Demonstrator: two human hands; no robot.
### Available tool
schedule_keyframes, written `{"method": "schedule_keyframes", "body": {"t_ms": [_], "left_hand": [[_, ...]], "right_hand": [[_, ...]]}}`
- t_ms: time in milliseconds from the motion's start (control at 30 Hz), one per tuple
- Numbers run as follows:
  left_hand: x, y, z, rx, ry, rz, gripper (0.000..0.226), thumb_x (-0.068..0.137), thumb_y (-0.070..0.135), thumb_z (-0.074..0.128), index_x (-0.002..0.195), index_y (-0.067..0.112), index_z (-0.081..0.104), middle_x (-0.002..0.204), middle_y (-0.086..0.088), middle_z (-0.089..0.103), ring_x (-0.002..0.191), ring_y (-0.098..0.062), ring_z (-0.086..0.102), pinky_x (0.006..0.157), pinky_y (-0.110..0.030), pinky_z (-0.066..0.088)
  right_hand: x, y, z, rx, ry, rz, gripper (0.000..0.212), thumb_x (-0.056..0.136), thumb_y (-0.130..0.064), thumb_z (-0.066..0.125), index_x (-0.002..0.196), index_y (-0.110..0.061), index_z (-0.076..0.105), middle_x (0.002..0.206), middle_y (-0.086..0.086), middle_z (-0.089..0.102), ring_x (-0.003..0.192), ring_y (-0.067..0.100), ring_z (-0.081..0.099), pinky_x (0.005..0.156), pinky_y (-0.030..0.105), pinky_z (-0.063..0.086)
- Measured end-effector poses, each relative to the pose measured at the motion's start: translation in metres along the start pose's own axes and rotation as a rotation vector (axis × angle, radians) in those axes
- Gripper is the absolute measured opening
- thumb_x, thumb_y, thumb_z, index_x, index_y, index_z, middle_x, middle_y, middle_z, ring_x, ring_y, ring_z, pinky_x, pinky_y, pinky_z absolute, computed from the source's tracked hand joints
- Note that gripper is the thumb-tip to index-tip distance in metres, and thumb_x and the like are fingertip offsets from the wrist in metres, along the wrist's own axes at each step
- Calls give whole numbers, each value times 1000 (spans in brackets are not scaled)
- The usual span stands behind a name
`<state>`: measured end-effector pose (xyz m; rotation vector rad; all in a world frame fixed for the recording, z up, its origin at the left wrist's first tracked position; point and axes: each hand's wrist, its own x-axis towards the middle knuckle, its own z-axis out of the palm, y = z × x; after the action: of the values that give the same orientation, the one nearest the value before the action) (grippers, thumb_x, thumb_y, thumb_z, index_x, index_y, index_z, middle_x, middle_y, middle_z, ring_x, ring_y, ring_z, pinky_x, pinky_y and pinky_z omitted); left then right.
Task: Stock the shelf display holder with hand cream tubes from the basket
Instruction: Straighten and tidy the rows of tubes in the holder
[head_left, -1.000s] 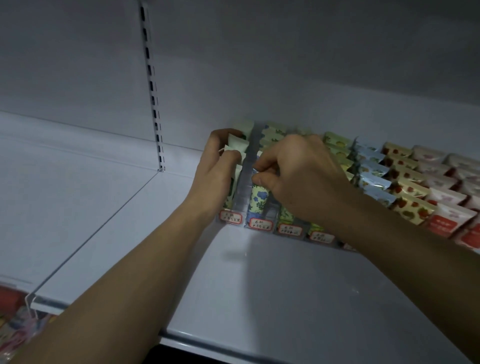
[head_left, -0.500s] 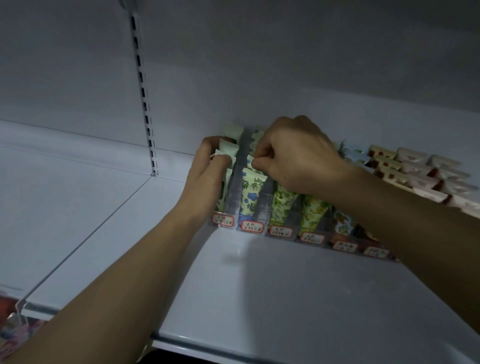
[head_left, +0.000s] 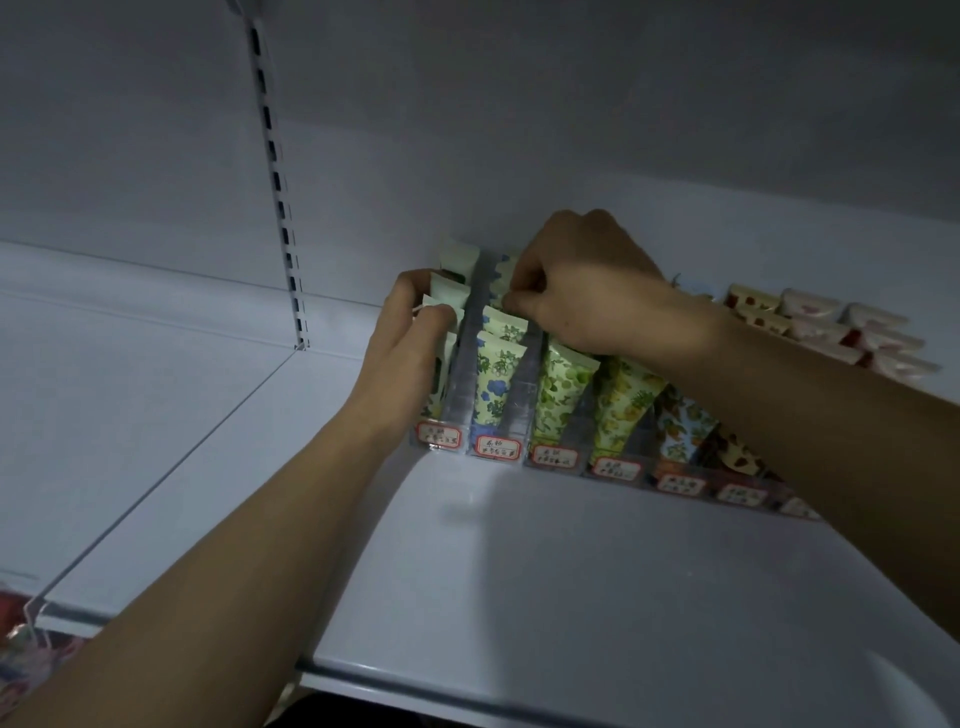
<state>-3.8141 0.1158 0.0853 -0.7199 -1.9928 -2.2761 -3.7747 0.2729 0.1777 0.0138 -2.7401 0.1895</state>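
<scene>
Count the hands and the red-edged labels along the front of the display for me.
Hands: 2, left hand gripping pale green tubes, right hand pinching a floral tube
Red-edged labels: 7, rightmost partly hidden
Total: 9

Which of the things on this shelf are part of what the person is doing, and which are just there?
Part of the job:
- display holder with its tubes
- pale tubes, gripped by the left hand
- blue-flowered tubes, with the right hand pinching one behind

Just there:
- shelf
- slotted rail
- red and white packs at far right
</scene>
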Motion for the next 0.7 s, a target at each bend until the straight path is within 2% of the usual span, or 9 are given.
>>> {"method": "schedule_keyframes", "body": {"t_ms": [133,200,267,333,500,600,700], "left_hand": [[0,2,0,21,-6,-2,23,97,11,41,108,26,55,107,-5,67,92,-12,65,71,-30,54],[0,0,0,22,-14,-2,23,96,11,41,107,26,55,107,-6,67,93,-13,65,71,-30,52],[2,-2,-2,28,-5,5,23,96,12,43,106,28,56,110,-4,65,95,-14,65,72,-30,49],[3,-3,-2,36,-6,9,22,96,14,44,106,30,56,115,-5,63,98,-14,64,73,-30,48],[4,-4,-2,30,-21,-1,22,96,14,43,107,28,55,113,-3,64,95,-10,65,70,-26,50],[3,-4,-2,33,-27,6,21,90,22,45,106,30,56,117,-6,63,99,-15,64,74,-31,50],[3,-3,-2,24,-37,1,25,85,28,44,107,31,56,119,-6,62,100,-14,65,72,-27,50]], "right_hand": [[0,1,-1,-59,-21,-26,22,89,-38,73,98,-18,74,95,3,71,82,23,67,78,40,60],[-1,5,-5,-47,-40,-32,24,90,-42,71,96,-19,74,92,1,72,81,19,67,78,37,59],[0,9,-13,40,34,0,24,92,-44,69,88,-21,76,85,-3,72,76,13,67,75,32,57],[4,11,-17,84,114,9,21,93,-41,68,89,-23,77,86,-5,73,77,12,66,77,33,57],[19,6,-4,16,29,24,8,90,-26,74,94,-20,78,94,1,74,84,18,68,83,37,59],[23,5,-2,-5,6,29,8,89,-23,75,94,-17,76,93,4,72,83,21,68,82,39,60],[24,3,-10,-70,-46,-15,11,89,-24,75,96,-17,73,95,2,71,84,20,67,81,38,58]]}}
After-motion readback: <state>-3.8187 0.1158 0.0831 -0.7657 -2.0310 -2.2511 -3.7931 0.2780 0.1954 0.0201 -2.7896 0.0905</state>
